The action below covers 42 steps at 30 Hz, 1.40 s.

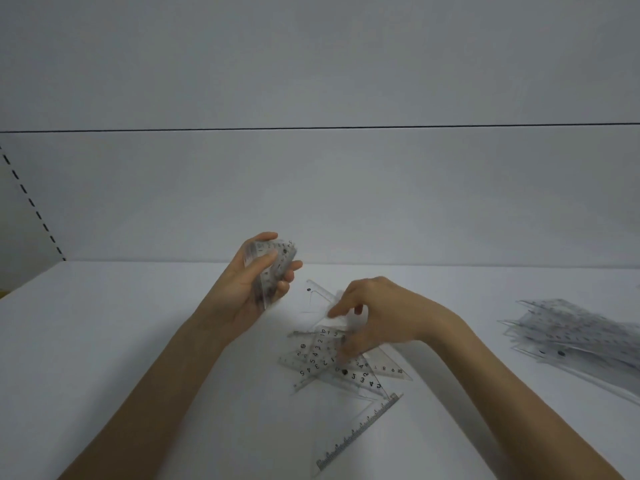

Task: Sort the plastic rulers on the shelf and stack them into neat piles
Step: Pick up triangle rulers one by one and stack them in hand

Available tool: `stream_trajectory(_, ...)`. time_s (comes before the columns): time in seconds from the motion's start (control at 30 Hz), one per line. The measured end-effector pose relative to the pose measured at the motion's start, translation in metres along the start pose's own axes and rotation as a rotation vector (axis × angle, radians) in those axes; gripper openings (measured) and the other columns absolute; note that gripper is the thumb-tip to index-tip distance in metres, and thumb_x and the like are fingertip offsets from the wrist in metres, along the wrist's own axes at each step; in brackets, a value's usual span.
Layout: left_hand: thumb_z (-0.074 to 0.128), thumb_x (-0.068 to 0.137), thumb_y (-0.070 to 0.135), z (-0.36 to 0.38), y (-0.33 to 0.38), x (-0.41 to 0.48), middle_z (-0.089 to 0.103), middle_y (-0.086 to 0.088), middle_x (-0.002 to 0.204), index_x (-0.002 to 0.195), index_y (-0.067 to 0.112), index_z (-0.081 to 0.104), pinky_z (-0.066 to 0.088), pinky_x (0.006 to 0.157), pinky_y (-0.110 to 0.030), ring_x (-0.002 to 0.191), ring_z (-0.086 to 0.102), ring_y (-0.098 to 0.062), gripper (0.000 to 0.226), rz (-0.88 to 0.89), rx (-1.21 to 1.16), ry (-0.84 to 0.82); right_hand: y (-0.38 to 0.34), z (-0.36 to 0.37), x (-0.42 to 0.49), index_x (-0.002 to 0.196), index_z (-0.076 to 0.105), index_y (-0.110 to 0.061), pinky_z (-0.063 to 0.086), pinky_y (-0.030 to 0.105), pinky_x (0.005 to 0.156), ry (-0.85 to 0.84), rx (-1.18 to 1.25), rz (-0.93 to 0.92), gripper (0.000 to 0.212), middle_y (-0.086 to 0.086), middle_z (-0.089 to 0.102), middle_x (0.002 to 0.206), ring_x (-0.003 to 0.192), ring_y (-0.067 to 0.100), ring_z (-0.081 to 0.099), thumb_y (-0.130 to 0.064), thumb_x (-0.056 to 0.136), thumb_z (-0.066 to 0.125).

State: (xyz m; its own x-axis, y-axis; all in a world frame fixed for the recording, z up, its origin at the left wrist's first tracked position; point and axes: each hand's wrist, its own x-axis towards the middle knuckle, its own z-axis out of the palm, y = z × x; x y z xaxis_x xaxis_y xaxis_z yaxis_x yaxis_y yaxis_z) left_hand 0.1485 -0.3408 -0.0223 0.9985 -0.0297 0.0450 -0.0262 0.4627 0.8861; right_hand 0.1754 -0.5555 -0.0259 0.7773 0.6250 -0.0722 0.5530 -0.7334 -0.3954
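My left hand [254, 282] is raised just left of the loose heap [325, 362] of clear plastic rulers. Thumb and fingers are curled round a small bundle of rulers [272, 271], which I hold upright on edge. They are thin, see-through and glossy, printed with black numbers and tick marks.

The heap lies in the middle of the white, smooth shelf [138, 323]: flat transparent triangles crossing each other at odd angles, their digits overlapping. A large set square [360, 431] with a fine graded edge lies at the heap's near side.

My right hand [374, 313] is over the heap's far side, fingers bent down onto the plastic. They are blurred, and I cannot tell whether they pinch a piece or only touch it.

Well right of the heap lies a fanned pile [571, 334] of the same clear rulers.
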Motion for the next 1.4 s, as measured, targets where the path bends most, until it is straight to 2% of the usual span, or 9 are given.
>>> stream_trajectory(0.2,0.045,0.097,0.014,0.000,-0.003,0.001,0.059,-0.027,0.102,0.111,0.024,0.057,0.054,0.055,-0.020,0.064,0.061,-0.017,0.021,0.006,0.018,0.041,0.002,0.004,0.003,0.098,0.069,-0.031,0.048,0.024,0.076,0.026,0.123,-0.041,0.038,-0.012,0.063,0.097,0.086,0.004,0.055,-0.039,0.064,0.085)
stream_trajectory(0.37,0.045,0.097,0.020,-0.001,-0.003,0.001,0.060,-0.028,0.102,0.109,0.020,0.058,0.055,0.054,-0.021,0.064,0.063,-0.019,0.017,-0.038,0.027,0.076,0.005,-0.009,0.000,0.082,0.074,-0.020,0.049,0.025,0.071,0.170,0.493,-0.137,0.007,0.002,0.073,0.076,0.073,0.015,0.065,-0.014,0.079,0.077)
stream_trajectory(0.6,0.049,0.087,0.036,0.009,-0.013,-0.008,0.066,-0.022,0.104,0.122,0.011,0.052,0.057,0.064,-0.030,0.081,0.066,-0.028,0.042,-0.189,0.178,-0.151,-0.005,-0.006,0.001,0.085,0.073,-0.012,0.036,0.007,0.052,0.437,0.790,-0.229,0.006,-0.006,0.068,0.069,0.056,-0.001,0.055,-0.007,0.084,0.070)
stream_trajectory(0.83,0.039,0.091,0.049,0.011,-0.017,-0.011,0.064,-0.024,0.100,0.121,0.013,0.054,0.054,0.060,-0.027,0.070,0.063,-0.024,0.049,-0.231,0.287,-0.306,-0.013,0.008,0.008,0.081,0.074,-0.018,0.051,0.023,0.053,0.587,0.750,-0.185,0.011,-0.009,0.066,0.068,0.060,0.002,0.057,-0.007,0.082,0.072)
stream_trajectory(1.03,0.065,0.085,0.034,0.006,-0.016,-0.008,0.061,-0.026,0.106,0.129,0.016,0.049,0.051,0.057,-0.025,0.076,0.060,-0.025,0.051,-0.205,0.304,-0.358,-0.015,0.015,0.010,0.088,0.074,-0.027,0.056,0.025,0.066,0.660,0.560,-0.221,0.018,-0.009,0.069,0.080,0.077,0.005,0.064,-0.012,0.079,0.077)
stream_trajectory(1.1,0.062,0.089,0.018,0.005,-0.017,-0.006,0.061,-0.028,0.104,0.125,0.016,0.052,0.051,0.054,-0.024,0.072,0.060,-0.024,0.038,-0.156,0.266,-0.306,-0.013,0.013,0.011,0.096,0.071,-0.033,0.057,0.022,0.065,0.630,0.551,-0.224,0.028,-0.007,0.068,0.091,0.081,0.005,0.065,-0.009,0.080,0.075)
stream_trajectory(1.2,0.055,0.087,0.007,0.002,-0.014,-0.001,0.062,-0.030,0.097,0.114,0.016,0.057,0.053,0.052,-0.022,0.065,0.061,-0.022,0.029,-0.087,0.135,-0.093,-0.001,0.004,0.010,0.107,0.071,-0.022,0.051,0.019,0.068,0.536,0.387,-0.151,0.027,-0.006,0.066,0.098,0.083,0.005,0.062,-0.014,0.081,0.074)
stream_trajectory(1.33,0.046,0.095,0.003,-0.002,-0.006,0.003,0.063,-0.025,0.092,0.108,0.018,0.057,0.053,0.052,-0.020,0.061,0.063,-0.019,0.022,0.015,0.038,0.082,0.010,-0.005,0.000,0.104,0.070,-0.038,0.046,0.026,0.081,0.029,0.104,-0.078,0.042,-0.013,0.059,0.109,0.097,0.003,0.053,-0.049,0.064,0.082)
stream_trajectory(1.4,0.046,0.095,0.004,-0.002,-0.004,0.002,0.063,-0.024,0.092,0.105,0.019,0.057,0.053,0.053,-0.019,0.062,0.062,-0.020,0.020,0.032,0.010,0.116,0.007,-0.001,0.000,0.110,0.067,-0.037,0.046,0.028,0.087,-0.067,0.045,-0.067,0.054,-0.010,0.055,0.115,0.101,0.006,0.050,-0.051,0.060,0.083)
